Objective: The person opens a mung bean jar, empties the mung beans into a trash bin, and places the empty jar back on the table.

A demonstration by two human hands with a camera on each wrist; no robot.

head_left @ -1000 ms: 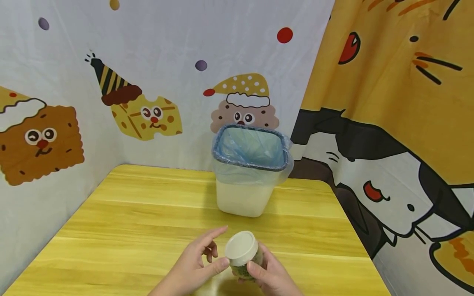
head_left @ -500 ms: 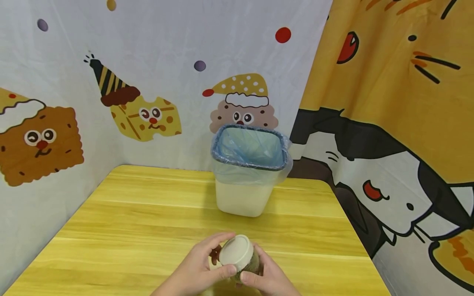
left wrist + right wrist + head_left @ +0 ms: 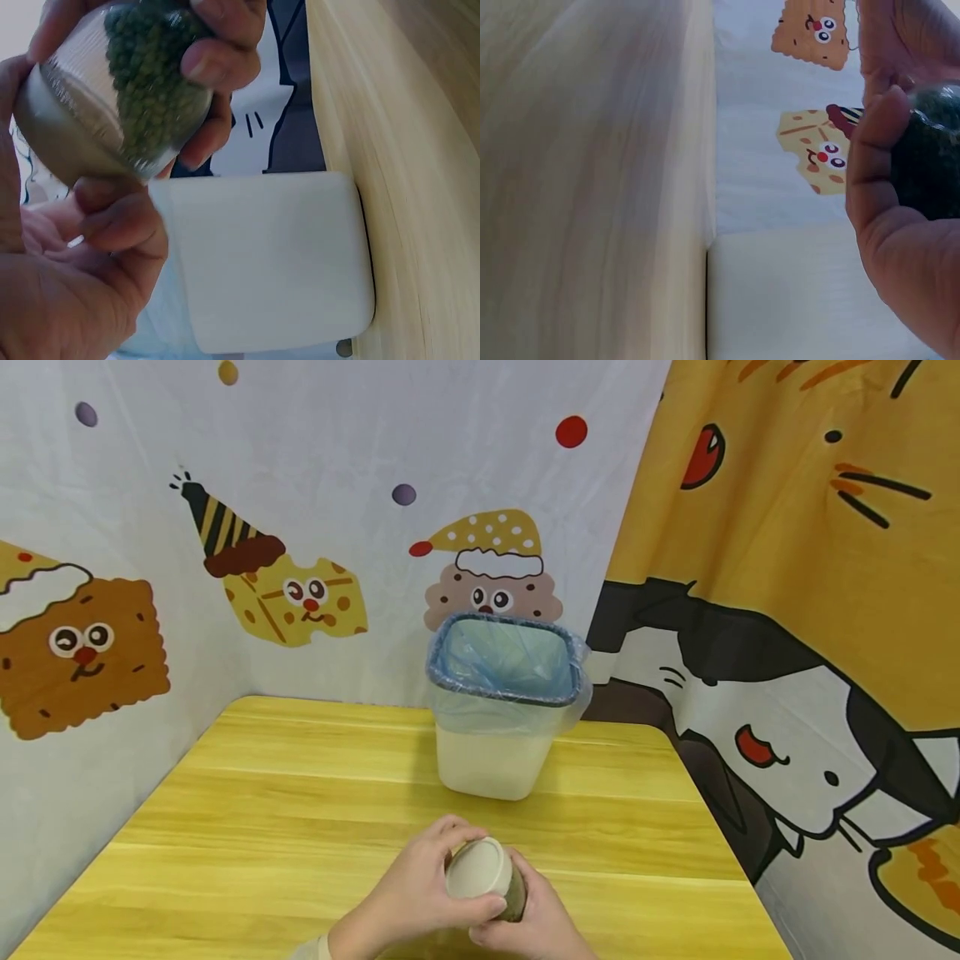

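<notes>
A small clear jar [image 3: 154, 90] holds dark green round grains, like mung beans, and has a cream lid [image 3: 476, 870]. It is tilted, its lid toward the left. My left hand [image 3: 420, 889] grips the lid, thumb along the near edge and fingers around the far edge. On the other side, my right hand [image 3: 538, 918] holds the jar's body with its fingers wrapped around the glass. The right wrist view shows the curled right fingers [image 3: 874, 172] against the dark contents. Both hands are over the front part of the table.
Behind the hands, a white bin [image 3: 491, 764] lined with a blue translucent bag [image 3: 510, 714] stands on the yellow wood-grain table [image 3: 300, 802]. Cartoon-printed cloth [image 3: 337, 460] hangs behind the table, and a yellow curtain [image 3: 787, 527] with cat drawings hangs at the right.
The left hand has moved from beside the jar onto its lid, its fingers closing around the rim. The jar has tipped further left, and the right hand keeps holding it.
</notes>
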